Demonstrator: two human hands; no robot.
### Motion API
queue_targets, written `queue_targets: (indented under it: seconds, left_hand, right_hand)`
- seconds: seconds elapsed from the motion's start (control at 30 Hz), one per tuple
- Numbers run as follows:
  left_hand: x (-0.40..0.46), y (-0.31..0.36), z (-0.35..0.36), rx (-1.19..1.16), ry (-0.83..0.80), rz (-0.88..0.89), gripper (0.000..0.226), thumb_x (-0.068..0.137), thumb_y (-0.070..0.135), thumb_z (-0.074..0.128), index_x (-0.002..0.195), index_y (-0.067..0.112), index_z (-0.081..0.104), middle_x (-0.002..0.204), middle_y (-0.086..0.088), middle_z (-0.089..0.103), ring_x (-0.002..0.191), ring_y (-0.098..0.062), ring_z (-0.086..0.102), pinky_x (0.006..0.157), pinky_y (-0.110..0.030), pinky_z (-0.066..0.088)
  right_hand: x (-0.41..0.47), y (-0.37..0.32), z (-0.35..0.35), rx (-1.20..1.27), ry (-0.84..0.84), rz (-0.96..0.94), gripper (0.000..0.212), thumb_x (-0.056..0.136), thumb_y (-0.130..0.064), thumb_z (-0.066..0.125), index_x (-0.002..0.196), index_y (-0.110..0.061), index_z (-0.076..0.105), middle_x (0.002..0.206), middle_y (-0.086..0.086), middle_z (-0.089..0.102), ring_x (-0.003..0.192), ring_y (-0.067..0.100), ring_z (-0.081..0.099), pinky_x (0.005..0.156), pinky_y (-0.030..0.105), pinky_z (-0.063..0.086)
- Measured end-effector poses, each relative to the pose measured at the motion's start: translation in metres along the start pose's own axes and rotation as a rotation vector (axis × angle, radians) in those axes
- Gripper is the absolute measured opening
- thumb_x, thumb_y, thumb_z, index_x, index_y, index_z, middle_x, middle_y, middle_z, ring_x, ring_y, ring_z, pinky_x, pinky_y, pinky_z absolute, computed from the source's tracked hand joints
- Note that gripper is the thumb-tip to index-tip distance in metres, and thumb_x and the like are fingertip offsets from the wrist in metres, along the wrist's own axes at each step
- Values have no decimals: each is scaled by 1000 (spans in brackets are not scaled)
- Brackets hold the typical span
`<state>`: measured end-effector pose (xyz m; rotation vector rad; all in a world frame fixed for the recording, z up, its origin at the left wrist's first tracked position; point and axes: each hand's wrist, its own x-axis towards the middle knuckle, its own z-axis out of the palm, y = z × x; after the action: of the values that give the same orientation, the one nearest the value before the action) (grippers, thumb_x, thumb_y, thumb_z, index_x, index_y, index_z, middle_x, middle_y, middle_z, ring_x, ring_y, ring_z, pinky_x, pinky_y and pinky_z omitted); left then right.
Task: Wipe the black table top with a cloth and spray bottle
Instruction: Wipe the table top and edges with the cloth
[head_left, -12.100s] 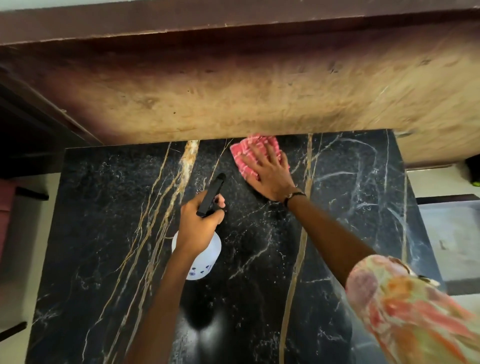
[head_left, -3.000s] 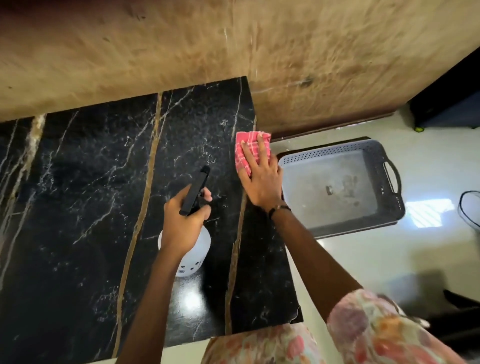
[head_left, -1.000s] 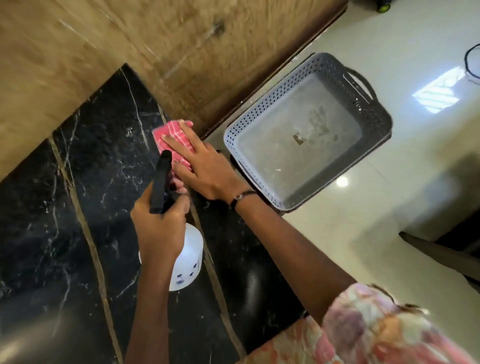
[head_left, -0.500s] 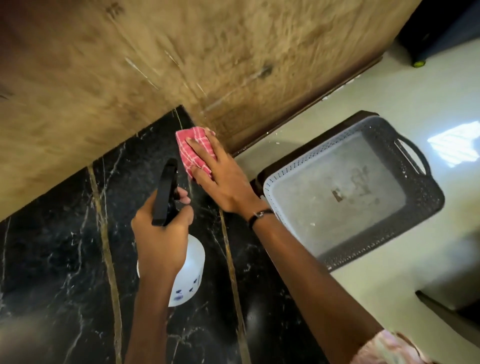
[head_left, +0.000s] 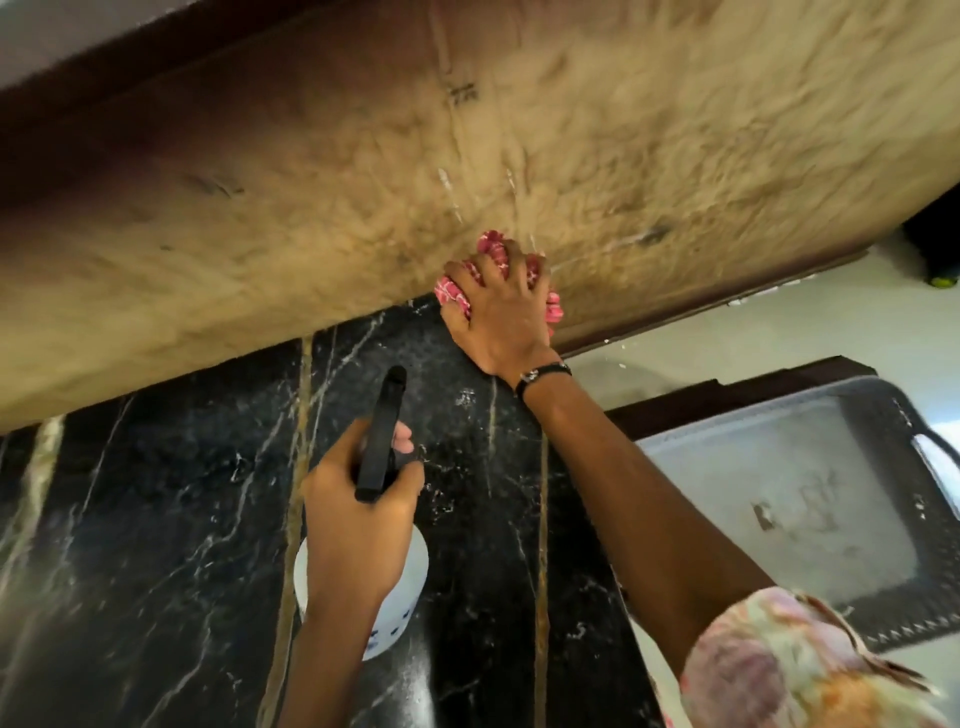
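The black marble table top (head_left: 156, 545), veined in white and gold, fills the lower left. My right hand (head_left: 506, 312) is at its far right corner, fingers bunched around a pink checked cloth (head_left: 451, 292) that presses against the brown wooden panel (head_left: 363, 182) behind the table. My left hand (head_left: 358, 525) grips a white spray bottle (head_left: 402, 597) with a black trigger head (head_left: 382, 436), held above the table's middle, nozzle pointing toward the far edge.
A grey perforated plastic basket (head_left: 810, 499) with a handle sits on the pale floor (head_left: 779, 322) right of the table. The wooden panel runs along the whole far side. A floral sleeve (head_left: 789, 670) covers my right upper arm.
My right hand has bunched the cloth, which lay flat under the palm before, and slid it up to the table's far corner against the panel. The spray bottle stays in my left hand.
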<state>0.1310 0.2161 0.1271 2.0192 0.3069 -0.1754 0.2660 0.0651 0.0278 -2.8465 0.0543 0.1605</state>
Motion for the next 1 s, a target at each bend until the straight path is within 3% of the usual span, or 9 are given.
queue_targets:
  seconds: [0.13,0.2,0.3,0.43,0.53,0.67,0.87,1.0]
  left_hand:
    - [1,-8,-21,-10,38,2,18,69,13,59,80,26,65,63,-4,57,46,-20,40,53,-38,36]
    - [0,-15,-35,-6,63,12,24,76,0,62,82,22,65,66,-6,59,46,-17,40,54,-37,35]
    - [1,-30,-60,-3,102,22,29,78,-6,60,82,22,66,61,1,58,48,-18,42,55,-37,36]
    - [1,-54,-101,-42,132,2,25,81,-5,60,80,19,65,57,0,52,50,-23,38,55,-40,35]
    - [-1,-70,-139,-77,138,-4,28,82,-9,58,81,19,65,58,-11,51,51,-28,37,54,-43,35]
    - [-3,-87,-193,-99,154,-17,27,82,-8,59,83,19,65,66,-22,53,54,-31,40,56,-44,37]
    - [4,-122,-285,-104,192,-8,27,82,-8,59,84,18,64,65,-32,48,51,-32,35,52,-44,36]
    - [11,-153,-347,-110,245,-10,24,82,-5,61,87,18,65,61,-15,52,50,-28,39,55,-41,35]
  right_hand:
    - [-2,-49,6,-7,-20,-40,50,97,-45,28,142,-25,34,153,7,28,142,40,10,111,63,-4]
    - [-1,-92,17,24,-37,-94,51,96,-45,29,142,-24,33,153,8,28,142,40,11,111,62,-6]
    - [-1,-144,32,56,-50,-158,51,96,-45,33,142,-23,35,150,7,32,141,40,14,112,62,-6]
    - [0,-146,39,-13,19,-212,48,96,-46,31,140,-28,39,146,3,40,137,37,26,111,63,-2]
    - [-7,-123,37,-38,89,-88,48,98,-49,28,142,-32,37,149,0,37,141,34,23,109,68,-5]
    - [-11,-135,37,-60,51,66,51,97,-49,32,146,-34,30,156,0,26,145,35,10,109,69,-6]
    - [-12,-258,69,-53,26,-6,51,97,-47,34,146,-34,28,157,-1,22,145,35,8,110,68,-5]
    - [-9,-369,99,-58,-19,-87,52,98,-47,28,148,-34,22,158,-2,18,145,35,5,109,68,-5]
